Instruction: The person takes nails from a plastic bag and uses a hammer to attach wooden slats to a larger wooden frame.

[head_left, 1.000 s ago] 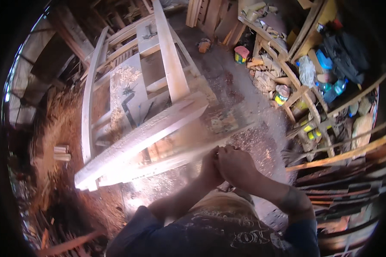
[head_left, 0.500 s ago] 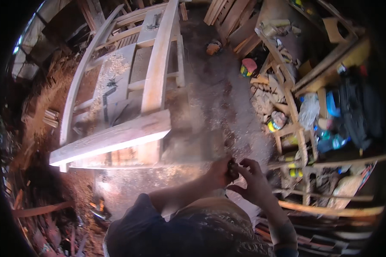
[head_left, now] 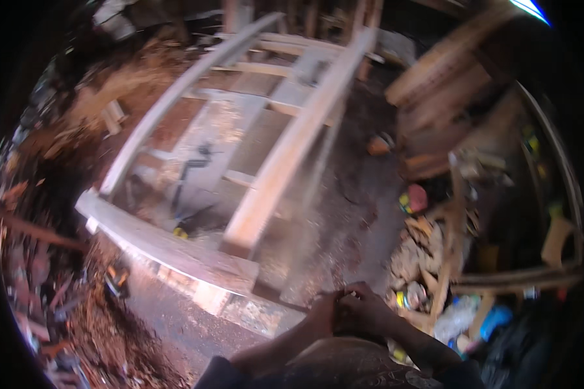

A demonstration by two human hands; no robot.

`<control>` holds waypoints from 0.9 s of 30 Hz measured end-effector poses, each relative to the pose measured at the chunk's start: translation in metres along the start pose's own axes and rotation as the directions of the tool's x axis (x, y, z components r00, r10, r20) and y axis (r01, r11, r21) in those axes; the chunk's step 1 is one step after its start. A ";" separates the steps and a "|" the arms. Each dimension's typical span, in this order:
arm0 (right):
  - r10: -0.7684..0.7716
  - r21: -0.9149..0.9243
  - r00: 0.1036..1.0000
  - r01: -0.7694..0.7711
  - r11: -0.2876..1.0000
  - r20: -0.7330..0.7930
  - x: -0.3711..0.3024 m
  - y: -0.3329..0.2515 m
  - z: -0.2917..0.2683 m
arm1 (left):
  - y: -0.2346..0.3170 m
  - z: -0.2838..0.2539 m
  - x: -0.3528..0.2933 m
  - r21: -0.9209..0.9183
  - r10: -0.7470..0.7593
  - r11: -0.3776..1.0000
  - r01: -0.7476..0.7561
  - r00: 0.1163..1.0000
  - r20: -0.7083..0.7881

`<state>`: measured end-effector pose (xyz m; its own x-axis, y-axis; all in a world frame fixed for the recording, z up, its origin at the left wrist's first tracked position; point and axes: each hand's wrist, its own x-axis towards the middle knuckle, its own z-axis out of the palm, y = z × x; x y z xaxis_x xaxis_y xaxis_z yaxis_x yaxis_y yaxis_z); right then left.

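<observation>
My left hand (head_left: 323,312) and my right hand (head_left: 365,312) are closed together in front of my body. Whatever they grip is hidden between the fingers and too dark to name. Just beyond them lies the near right corner of a large wooden frame. Its thick near beam (head_left: 169,243) meets two long rails, the left rail (head_left: 175,107) and the right rail (head_left: 305,133), which run away from me. A board (head_left: 224,123) strewn with shavings lies between the rails, with a dark angular tool (head_left: 193,166) on it. A small yellow item (head_left: 180,232) sits by the near beam.
Along the right, wooden shelving (head_left: 457,227) borders a pile of wood offcuts (head_left: 418,249), a clear plastic bag (head_left: 457,319) and a blue bag (head_left: 495,322). Planks (head_left: 441,97) lean at the back right. An orange-and-black tool (head_left: 117,279) lies among scraps at the left.
My view has turned, so the frame now slants the other way. My right hand's fingers, spread beside the left hand before, have closed in against it.
</observation>
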<state>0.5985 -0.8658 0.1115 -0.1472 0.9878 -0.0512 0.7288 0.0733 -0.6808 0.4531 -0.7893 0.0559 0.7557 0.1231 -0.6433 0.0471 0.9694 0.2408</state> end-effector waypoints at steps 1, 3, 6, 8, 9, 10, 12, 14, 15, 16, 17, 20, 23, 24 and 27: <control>-0.034 0.031 0.998 0.032 0.999 0.048 0.020 0.013 -0.005 | 0.000 -0.014 0.004 0.163 0.210 0.964 -0.210 0.978 0.020; -0.122 0.161 0.990 0.109 0.981 0.070 0.066 0.034 -0.020 | -0.001 -0.043 0.012 0.342 0.480 0.829 -0.442 0.876 -0.033; -0.217 0.072 0.976 0.216 0.974 0.010 0.154 0.067 -0.055 | 0.002 -0.091 0.023 -0.289 0.347 0.883 -0.370 0.929 -0.128; -0.240 0.021 0.971 0.240 0.971 -0.020 0.219 0.105 -0.084 | 0.020 -0.072 0.013 -0.551 0.250 0.741 -0.385 0.918 -0.307; -0.227 -0.001 0.972 0.227 0.974 0.054 0.256 0.112 -0.109 | 0.026 -0.063 0.013 -0.528 0.270 0.696 -0.487 0.859 -0.435; -0.341 -0.025 0.938 0.343 0.939 0.068 0.295 0.124 -0.131 | 0.005 -0.082 0.035 -0.295 0.437 0.751 -0.591 0.779 -0.449; -0.361 -0.111 0.932 0.362 0.926 0.029 0.372 0.165 -0.163 | -0.008 -0.092 0.068 0.013 0.627 0.724 -0.690 0.650 -0.430; -0.478 -0.208 0.878 0.464 0.861 -0.018 0.454 0.220 -0.201 | 0.007 -0.078 0.088 0.126 0.702 0.680 -0.722 0.592 -0.397; -0.449 -0.208 0.893 0.436 0.876 -0.015 0.499 0.242 -0.219 | 0.014 -0.062 0.097 0.066 0.701 0.652 -0.756 0.567 -0.433; -0.492 -0.245 0.869 0.465 0.851 -0.060 0.540 0.261 -0.233 | 0.024 -0.051 0.109 0.013 0.699 0.614 -0.789 0.536 -0.473; -0.412 -0.252 0.909 0.388 0.887 -0.053 0.590 0.304 -0.250 | 0.040 -0.034 0.124 -0.004 0.688 0.631 -0.776 0.562 -0.459; -0.341 -0.461 0.940 0.292 0.838 -0.024 0.703 0.392 -0.297 | 0.083 0.017 0.154 -0.243 0.568 0.554 -0.796 0.575 -0.589; -0.187 -0.521 0.978 0.111 0.846 -0.096 0.768 0.460 -0.331 | 0.153 0.102 0.160 -0.377 0.297 0.419 -0.826 0.517 -0.803; -0.116 -0.532 0.989 0.051 0.845 -0.088 0.785 0.467 -0.328 | 0.154 0.111 0.164 -0.372 0.273 0.395 -0.840 0.494 -0.825; -0.255 -0.774 0.966 0.135 0.619 -0.035 0.827 0.534 -0.333 | 0.154 0.119 0.167 -0.371 0.310 0.361 -0.856 0.485 -0.817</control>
<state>1.0885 0.0362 -0.0509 -0.3046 0.9408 0.1491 0.9486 0.2854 0.1369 0.6642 -0.6443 0.0720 -0.1527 0.5341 -0.8315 -0.8721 0.3231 0.3676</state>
